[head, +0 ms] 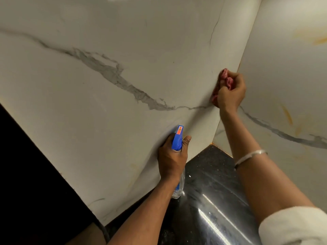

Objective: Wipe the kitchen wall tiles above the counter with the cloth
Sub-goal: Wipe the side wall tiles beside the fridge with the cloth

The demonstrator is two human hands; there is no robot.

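Observation:
White marble-look wall tiles (123,50) with grey veins fill most of the view and meet a second tiled wall (283,76) at a corner on the right. My right hand (231,91) grips a bunched pink cloth (224,76) and presses it against the tile right beside that corner. Lower down, my left hand (172,156) holds a clear spray bottle with a blue trigger head (177,138), its nozzle pointing up at the wall. The bottle's body (179,188) hangs below my wrist, over the counter.
A glossy black counter (212,191) runs below the tiles into the corner. Yellowish streaks (286,114) mark the right-hand wall. A dark area (26,174) lies to the lower left. A silver bangle (251,156) sits on my right forearm.

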